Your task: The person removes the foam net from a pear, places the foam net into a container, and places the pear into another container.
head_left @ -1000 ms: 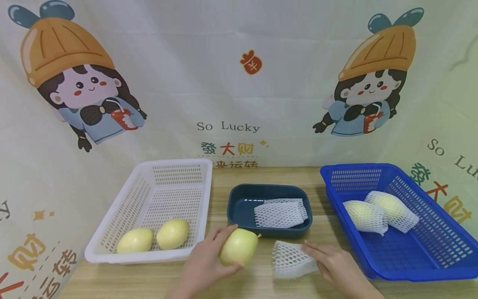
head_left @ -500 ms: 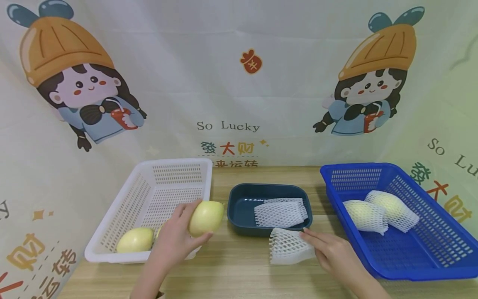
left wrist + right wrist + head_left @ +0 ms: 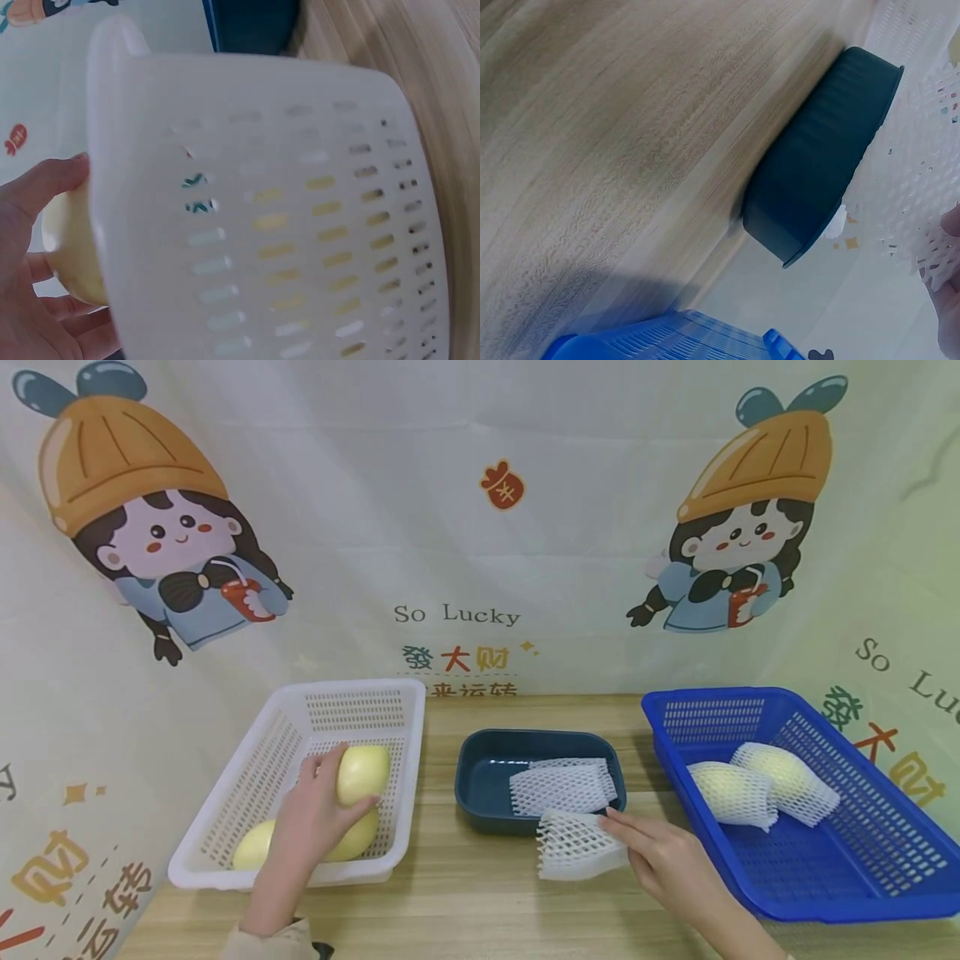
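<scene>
In the head view my left hand point(image 3: 311, 814) grips a yellow-green pear point(image 3: 364, 774) over the white basket point(image 3: 176, 864). Two more pears lie in that basket, a left one point(image 3: 253, 845) and a right one point(image 3: 356, 839) partly hidden by my hand. The left wrist view shows the held pear point(image 3: 71, 244) behind the basket's wall. My right hand point(image 3: 667, 860) pinches a white foam net sleeve point(image 3: 577, 846) between thumb and fingers, at the front edge of the dark teal tray point(image 3: 468, 814). Other foam net sleeves point(image 3: 562, 787) lie flat in the tray.
On the right stands a blue basket point(image 3: 847, 906) with two pears in foam nets, one in front point(image 3: 731, 793) and one behind point(image 3: 783, 781). Bare wooden tabletop point(image 3: 465, 902) shows between the baskets. A printed cloth point(image 3: 585, 552) hangs at the back and sides.
My left hand has carried the pear left, from the table's middle to over the white basket. My right hand has moved the foam net sleeve slightly up toward the tray.
</scene>
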A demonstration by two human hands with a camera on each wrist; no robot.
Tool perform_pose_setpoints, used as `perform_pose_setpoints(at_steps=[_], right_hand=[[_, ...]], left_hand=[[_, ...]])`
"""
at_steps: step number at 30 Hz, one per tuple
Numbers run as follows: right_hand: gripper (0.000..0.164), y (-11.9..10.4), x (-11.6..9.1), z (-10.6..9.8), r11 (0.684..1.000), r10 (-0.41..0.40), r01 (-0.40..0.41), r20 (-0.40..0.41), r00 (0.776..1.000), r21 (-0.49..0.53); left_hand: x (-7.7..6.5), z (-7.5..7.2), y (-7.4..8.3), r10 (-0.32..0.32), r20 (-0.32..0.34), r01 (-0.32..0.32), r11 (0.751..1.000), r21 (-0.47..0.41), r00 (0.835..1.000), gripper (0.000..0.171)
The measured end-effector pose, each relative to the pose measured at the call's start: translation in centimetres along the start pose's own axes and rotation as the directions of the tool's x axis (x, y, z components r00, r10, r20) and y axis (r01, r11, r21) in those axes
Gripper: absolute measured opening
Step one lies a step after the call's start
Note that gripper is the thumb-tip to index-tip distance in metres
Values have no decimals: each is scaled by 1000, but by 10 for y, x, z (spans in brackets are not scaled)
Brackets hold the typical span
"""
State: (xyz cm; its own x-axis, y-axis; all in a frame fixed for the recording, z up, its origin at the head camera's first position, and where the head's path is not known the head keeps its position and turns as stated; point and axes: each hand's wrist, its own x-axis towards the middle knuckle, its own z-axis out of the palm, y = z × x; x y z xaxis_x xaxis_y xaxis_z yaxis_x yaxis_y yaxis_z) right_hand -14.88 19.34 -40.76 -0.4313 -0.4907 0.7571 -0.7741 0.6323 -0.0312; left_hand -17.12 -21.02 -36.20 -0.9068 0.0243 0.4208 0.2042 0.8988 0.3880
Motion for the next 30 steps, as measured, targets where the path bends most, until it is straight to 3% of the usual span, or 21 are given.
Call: perform_pose_setpoints(at_steps=[7,15,19,26,30], right_hand=[[44,3,7,-1,1000,20,-20,-13,1000,-1],[35,11,31,-3,998,8,-16,-124,992,-65],[31,17,39,-2,995,46,-56,-130,991,-79],[32,27,50,10,992,38,-63,-220,975,-108],[36,32,54,18,989,49,-78,-215,975,-128]], left_hand=[[5,1,-15,-50,29,50,999,18,998,76],[7,6,-23,-61,50,60,998,24,997,75],[6,8,-26,-64,55,62,998,30,996,76],[6,9,-30,-68,70,65,997,38,995,75],[6,9,-32,-70,72,67,997,45,995,76]])
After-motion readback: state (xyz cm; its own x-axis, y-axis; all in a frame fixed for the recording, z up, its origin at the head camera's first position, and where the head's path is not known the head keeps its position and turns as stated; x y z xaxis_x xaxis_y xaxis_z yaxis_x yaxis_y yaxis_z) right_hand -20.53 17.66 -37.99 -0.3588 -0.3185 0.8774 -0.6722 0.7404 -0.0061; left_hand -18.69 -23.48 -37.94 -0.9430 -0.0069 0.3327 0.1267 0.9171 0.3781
